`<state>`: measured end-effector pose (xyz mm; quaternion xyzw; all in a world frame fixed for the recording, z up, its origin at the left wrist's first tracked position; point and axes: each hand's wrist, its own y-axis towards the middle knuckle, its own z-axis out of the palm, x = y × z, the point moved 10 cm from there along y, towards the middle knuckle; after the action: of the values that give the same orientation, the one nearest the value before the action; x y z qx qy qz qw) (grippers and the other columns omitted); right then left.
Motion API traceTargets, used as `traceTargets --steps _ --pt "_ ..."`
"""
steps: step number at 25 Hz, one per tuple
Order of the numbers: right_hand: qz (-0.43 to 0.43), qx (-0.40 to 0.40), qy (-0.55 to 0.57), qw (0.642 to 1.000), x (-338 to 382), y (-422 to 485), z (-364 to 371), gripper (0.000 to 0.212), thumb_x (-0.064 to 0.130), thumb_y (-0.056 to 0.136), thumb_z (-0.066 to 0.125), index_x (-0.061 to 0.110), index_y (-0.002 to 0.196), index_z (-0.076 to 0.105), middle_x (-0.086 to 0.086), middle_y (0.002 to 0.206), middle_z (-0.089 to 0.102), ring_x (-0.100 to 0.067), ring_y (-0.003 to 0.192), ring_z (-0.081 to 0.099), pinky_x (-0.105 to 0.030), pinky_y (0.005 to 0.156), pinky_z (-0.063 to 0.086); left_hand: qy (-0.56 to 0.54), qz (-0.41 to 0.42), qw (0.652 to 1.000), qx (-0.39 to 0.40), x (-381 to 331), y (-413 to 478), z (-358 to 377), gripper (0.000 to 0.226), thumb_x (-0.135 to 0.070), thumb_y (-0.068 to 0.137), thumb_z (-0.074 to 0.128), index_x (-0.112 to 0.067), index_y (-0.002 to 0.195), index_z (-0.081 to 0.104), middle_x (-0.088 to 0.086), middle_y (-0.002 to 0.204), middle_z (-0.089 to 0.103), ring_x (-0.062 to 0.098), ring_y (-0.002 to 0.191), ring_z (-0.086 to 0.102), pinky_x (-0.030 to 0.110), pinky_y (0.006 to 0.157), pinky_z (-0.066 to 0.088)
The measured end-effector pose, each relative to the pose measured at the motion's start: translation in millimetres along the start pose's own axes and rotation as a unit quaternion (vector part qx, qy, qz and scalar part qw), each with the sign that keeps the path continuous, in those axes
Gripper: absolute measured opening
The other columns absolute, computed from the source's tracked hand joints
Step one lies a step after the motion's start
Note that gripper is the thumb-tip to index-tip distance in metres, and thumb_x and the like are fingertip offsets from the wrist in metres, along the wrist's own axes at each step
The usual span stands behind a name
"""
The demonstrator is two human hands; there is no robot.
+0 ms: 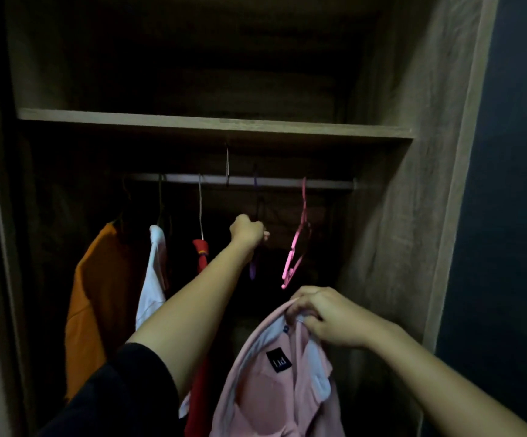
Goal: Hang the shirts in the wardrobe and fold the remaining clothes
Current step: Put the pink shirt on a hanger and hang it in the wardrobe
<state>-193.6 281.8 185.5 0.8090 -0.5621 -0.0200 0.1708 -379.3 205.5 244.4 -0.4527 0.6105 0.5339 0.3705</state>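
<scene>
Dim wood-grain wardrobe [398, 216]; the left hand [247, 231] is curling its fingers round a purple plastic hanger [252, 269] on the metal rail [328, 183]; the right hand [328, 316] is pinching the soft pink shirt [287, 389] by its collar, low in front; the black square tag [278, 361] is showing, lettering unreadable.

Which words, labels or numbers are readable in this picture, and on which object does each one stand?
"Ltd": pale letters on the black neck label inside the pink shirt; it is tilted and soft, so this reading is uncertain.
Small blue tag at the collar: too small to read.
No other text shows.
</scene>
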Motion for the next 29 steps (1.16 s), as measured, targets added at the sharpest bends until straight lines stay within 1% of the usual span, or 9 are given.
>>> traceTargets --steps 4,6,11,14,18,21,23,27,29 --pt "0.007 0.004 -0.010 1.000 6.2 5.8 9.2 0.046 -0.005 0.074 0.044 0.014 0.108 0.068 -0.001 0.118 0.055 -0.016 0.111 0.053 -0.029 0.099 0.041 -0.015 -0.009 0.999 0.044 12.3 -29.4 -19.0 0.032 -0.004 0.086 0.039 -0.012 0.058 0.050 0.009 0.058 0.052 0.022 0.047 0.049 0.021 0.047 0.041" --pt "0.011 0.010 -0.021 1.000 12.9 9.3 15.2 0.048 -0.006 0.072 0.044 0.017 0.108 0.068 -0.001 0.119 0.054 -0.018 0.112 0.053 -0.034 0.099 0.042 -0.035 0.017 0.999 0.032 13.5 -57.9 -45.9 0.029 -0.010 0.088 0.040 -0.017 0.061 0.046 0.002 0.058 0.047 0.015 0.045 0.043 0.020 0.045 0.034" --pt "0.016 0.024 -0.036 0.999 39.1 12.6 21.3 0.048 -0.004 0.071 0.045 0.017 0.108 0.068 -0.001 0.120 0.052 -0.022 0.110 0.054 -0.038 0.095 0.045 -0.015 0.122 0.992 -0.022 33.2 -137.7 -126.0 0.007 -0.024 0.078 0.057 -0.022 0.081 0.051 -0.004 0.055 0.047 0.011 0.048 0.044 0.027 0.051 0.039" --pt "0.021 0.028 -0.036 0.999 58.3 12.8 26.2 0.041 -0.002 0.077 0.046 0.013 0.110 0.067 -0.003 0.122 0.051 -0.023 0.112 0.052 -0.039 0.096 0.044 0.127 0.099 0.987 -0.013 45.4 -157.4 -152.9 0.022 -0.033 0.083 0.065 -0.021 0.096 0.052 -0.004 0.061 0.051 0.014 0.060 0.050 0.027 0.060 0.042" --pt "0.051 0.040 -0.020 0.998 76.3 9.8 36.5 0.040 -0.001 0.077 0.050 0.009 0.113 0.065 -0.006 0.123 0.050 -0.025 0.113 0.052 -0.037 0.096 0.044 0.241 0.149 0.958 -0.044 26.4 -180.7 -201.7 0.020 -0.036 0.095 0.050 -0.024 0.081 0.056 -0.004 0.057 0.049 0.013 0.065 0.050 0.031 0.059 0.031" --pt "0.075 0.050 -0.010 0.996 75.5 7.9 42.6 0.047 -0.001 0.070 0.053 0.013 0.113 0.064 -0.004 0.125 0.047 -0.024 0.114 0.051 -0.037 0.096 0.045 0.212 0.239 0.947 0.030 23.4 -206.8 -241.0 0.020 -0.039 0.093 0.050 -0.025 0.083 0.061 -0.015 0.064 0.057 -0.010 0.063 0.048 0.018 0.062 0.036" --pt "0.085 0.054 -0.003 0.995 76.3 7.2 45.2 0.053 -0.004 0.068 0.053 0.014 0.117 0.063 -0.003 0.130 0.045 -0.023 0.118 0.049 -0.037 0.099 0.044 0.209 0.248 0.943 0.080 28.7 -227.3 -275.1 0.026 -0.044 0.090 0.051 -0.022 0.084 0.064 -0.014 0.069 0.060 -0.010 0.064 0.047 0.017 0.063 0.039" --pt "0.096 0.046 0.022 0.994 93.8 8.6 48.3 0.049 -0.005 0.072 0.054 0.011 0.119 0.061 -0.005 0.131 0.046 -0.023 0.121 0.048 -0.032 0.102 0.040 0.219 0.193 0.941 0.170 50.4 -260.6 -315.0 0.020 -0.023 0.092 0.055 -0.017 0.080 0.069 -0.018 0.057 0.055 -0.007 0.052 0.045 0.008 0.051 0.034" --pt "0.071 0.053 0.019 0.996 122.4 11.1 47.8 0.047 0.003 0.074 0.057 0.011 0.120 0.060 -0.005 0.132 0.046 -0.023 0.123 0.047 -0.034 0.103 0.039 0.216 0.198 0.939 0.181 51.3 -269.8 -312.9 0.032 -0.039 0.089 0.054 -0.011 0.085 0.070 -0.020 0.058 0.055 -0.008 0.053 0.046 0.007 0.052 0.034"
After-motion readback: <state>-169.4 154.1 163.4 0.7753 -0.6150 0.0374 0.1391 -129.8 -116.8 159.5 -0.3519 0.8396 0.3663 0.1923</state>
